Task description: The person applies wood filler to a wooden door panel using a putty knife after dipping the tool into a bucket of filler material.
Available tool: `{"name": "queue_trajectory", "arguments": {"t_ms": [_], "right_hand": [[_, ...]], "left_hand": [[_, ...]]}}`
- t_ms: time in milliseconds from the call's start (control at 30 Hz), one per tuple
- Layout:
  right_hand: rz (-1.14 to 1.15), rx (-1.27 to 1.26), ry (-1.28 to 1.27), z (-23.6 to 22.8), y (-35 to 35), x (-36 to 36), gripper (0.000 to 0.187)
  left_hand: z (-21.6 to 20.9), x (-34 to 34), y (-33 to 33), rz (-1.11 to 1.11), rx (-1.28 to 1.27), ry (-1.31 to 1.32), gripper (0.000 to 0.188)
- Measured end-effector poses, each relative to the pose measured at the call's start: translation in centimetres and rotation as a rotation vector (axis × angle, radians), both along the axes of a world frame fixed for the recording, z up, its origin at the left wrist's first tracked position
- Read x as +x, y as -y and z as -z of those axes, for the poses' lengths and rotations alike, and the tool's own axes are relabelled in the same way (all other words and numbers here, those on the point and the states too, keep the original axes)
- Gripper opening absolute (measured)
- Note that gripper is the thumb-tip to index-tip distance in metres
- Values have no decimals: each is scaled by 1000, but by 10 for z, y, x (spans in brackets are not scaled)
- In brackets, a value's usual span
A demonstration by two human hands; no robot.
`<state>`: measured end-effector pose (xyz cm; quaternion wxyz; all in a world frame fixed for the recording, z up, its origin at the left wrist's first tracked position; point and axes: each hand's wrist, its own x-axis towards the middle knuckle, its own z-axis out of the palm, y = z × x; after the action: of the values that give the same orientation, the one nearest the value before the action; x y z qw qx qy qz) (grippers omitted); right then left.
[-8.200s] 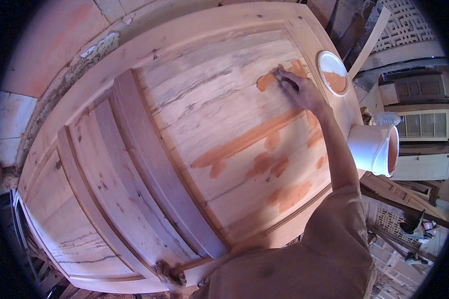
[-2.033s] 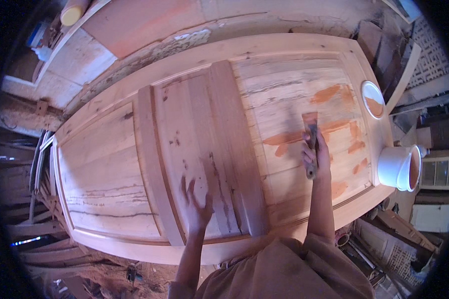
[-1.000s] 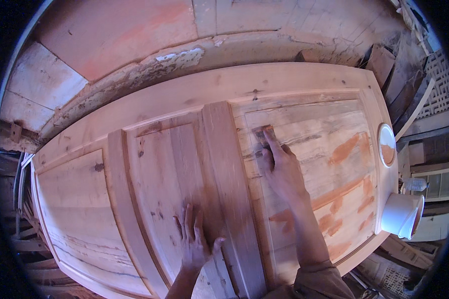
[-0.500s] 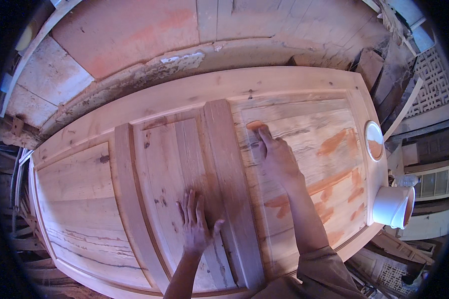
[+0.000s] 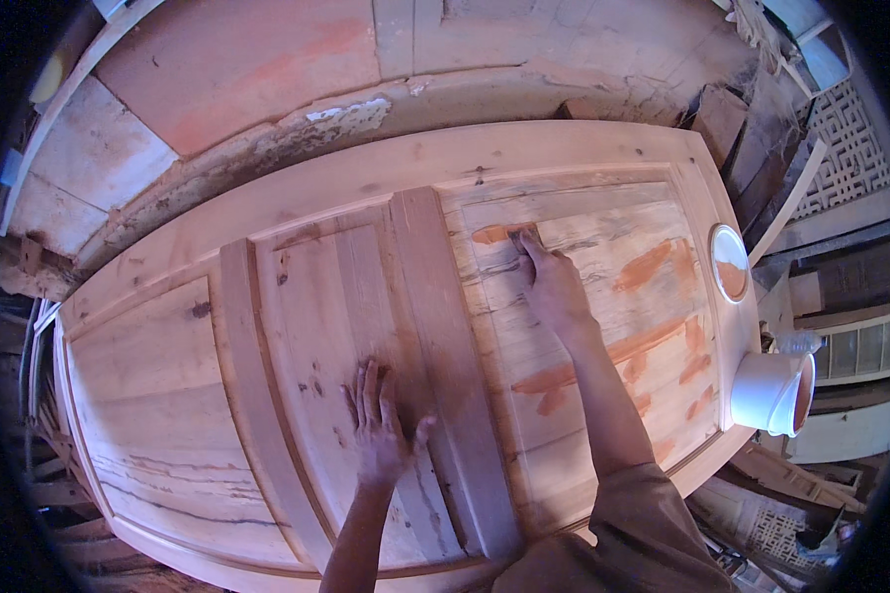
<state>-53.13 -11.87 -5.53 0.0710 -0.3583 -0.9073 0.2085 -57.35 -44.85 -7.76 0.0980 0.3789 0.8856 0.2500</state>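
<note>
A large wooden panelled door (image 5: 311, 212) lies flat before me. My right hand (image 5: 558, 289) is closed on a small dark flat scraper (image 5: 522, 235), mostly hidden by the fingers. Its edge touches the upper left of the right-hand panel, beside a fresh orange-brown smear of filler (image 5: 490, 234). More filler streaks (image 5: 646, 267) mark the same panel to the right and below. My left hand (image 5: 381, 425) rests on the middle panel with fingers spread, holding nothing.
On the door's right end sit a round white-rimmed lid (image 5: 729, 264) with orange-brown filler on it and a white tub (image 5: 761, 392) on its side or tilted. A clear plastic bottle (image 5: 799, 342) lies beyond. Stacked boards and lattice panels (image 5: 845, 148) crowd the right; a worn wall (image 5: 267, 69) stands behind.
My right hand has drawn the scraper a little rightward, leaving a longer orange-brown smear to its left. The left hand stays on the middle panel. The whole view has shifted slightly.
</note>
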Motion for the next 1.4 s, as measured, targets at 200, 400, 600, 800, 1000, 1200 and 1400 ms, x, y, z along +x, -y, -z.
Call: {"name": "queue_trajectory", "arguments": {"t_ms": [200,400,600,800,1000,1200,1400], "right_hand": [[41,-38,-14,-13,-16,4,39],[-9,-41,41,-4,-16,21,41],[50,114,71,-5,-37,17,40],[-116,27,-73,-3,-62,36,38],[59,141,235,-3,-58,26,38],[-14,237,61,15,-95,49,39],[33,254,297,10,-77,44,40]], "left_hand": [[-1,-1,0,-11,-18,-24,83],[-1,0,2,-20,-25,-43,81],[2,1,-1,-11,-23,-39,79],[5,-2,2,-21,-17,-68,78],[8,-1,0,-20,-11,-102,76],[4,1,-3,-19,15,-82,76],[13,-1,4,-32,-11,-108,77]]}}
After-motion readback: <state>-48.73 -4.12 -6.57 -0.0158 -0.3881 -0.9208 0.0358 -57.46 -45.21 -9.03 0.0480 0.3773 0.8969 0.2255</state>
